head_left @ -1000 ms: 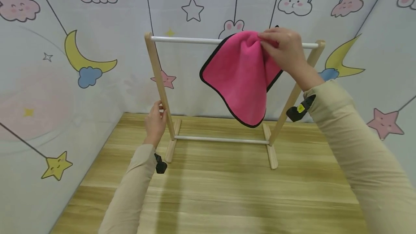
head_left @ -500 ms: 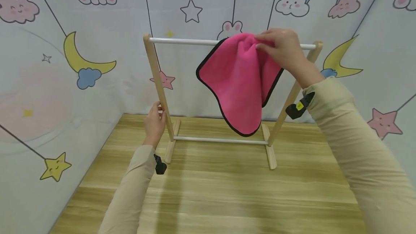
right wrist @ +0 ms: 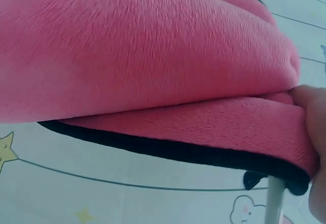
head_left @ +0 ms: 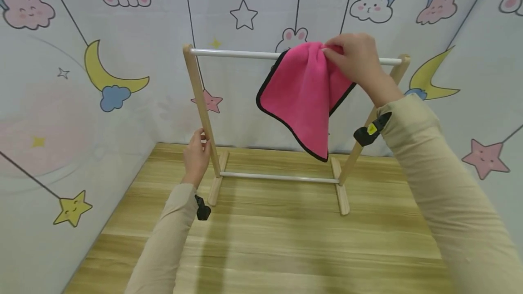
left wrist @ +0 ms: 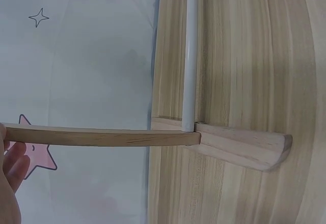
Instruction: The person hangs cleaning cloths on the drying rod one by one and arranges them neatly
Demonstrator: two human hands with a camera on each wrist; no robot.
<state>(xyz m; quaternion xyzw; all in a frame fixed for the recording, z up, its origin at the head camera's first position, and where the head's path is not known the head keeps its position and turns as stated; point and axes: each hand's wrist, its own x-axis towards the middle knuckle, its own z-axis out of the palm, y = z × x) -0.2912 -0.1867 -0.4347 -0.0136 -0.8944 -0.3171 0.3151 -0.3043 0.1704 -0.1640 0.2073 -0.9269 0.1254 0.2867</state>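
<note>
A pink cloth (head_left: 302, 90) with a black edge hangs in folds at the top white bar (head_left: 233, 53) of a wooden rack, hiding part of that bar. My right hand (head_left: 357, 60) pinches the cloth near its upper edge, level with the bar. Close up in the right wrist view, the fleecy cloth (right wrist: 153, 46) fills most of the picture, and the hand (right wrist: 313, 127) shows at the right edge. Low on the left, my left hand (head_left: 197, 155) grips the rack's left post (head_left: 200, 99). Curled fingers show beside the post (left wrist: 102, 136) in the left wrist view.
The rack stands on a wood-grain surface (head_left: 278, 239), on flat wooden feet (head_left: 341, 196) joined by a lower white bar (head_left: 278, 177). White walls (head_left: 135, 44) printed with cartoons rise behind and at both sides. Black wrist cameras (head_left: 365, 135) sit on the sleeves.
The cloth's lower end has swung and narrowed, and sits slightly higher than half a second ago. My right hand keeps its pinch with only a small shift. My left hand stays on the post.
</note>
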